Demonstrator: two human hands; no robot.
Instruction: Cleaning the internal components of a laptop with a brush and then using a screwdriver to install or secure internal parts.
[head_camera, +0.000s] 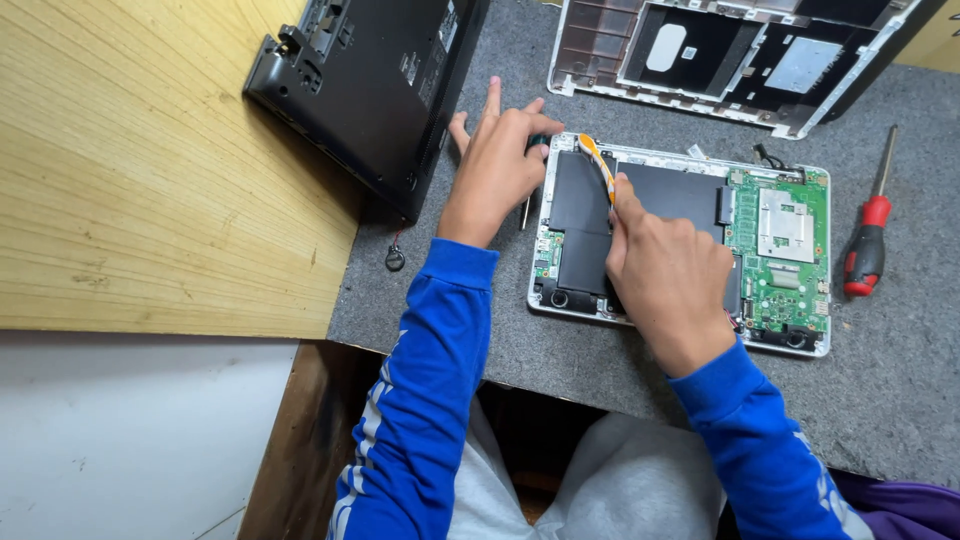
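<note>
Head view: opened laptop base on a grey mat.
Left hand (497, 160): fingers partly spread, gripping a small screwdriver (528, 195) at the base's left edge.
Right hand (668, 275): curled on the black battery (580, 215), thumb and forefinger pinching an orange-white ribbon cable (596, 160).
Laptop base (790, 250): under both hands, with its green circuit board right of the right hand.
Red screwdriver (868, 245): farther right, apart.
Black laptop (370, 75): left of the left hand.
White casing (720, 55): beyond both hands.
</note>
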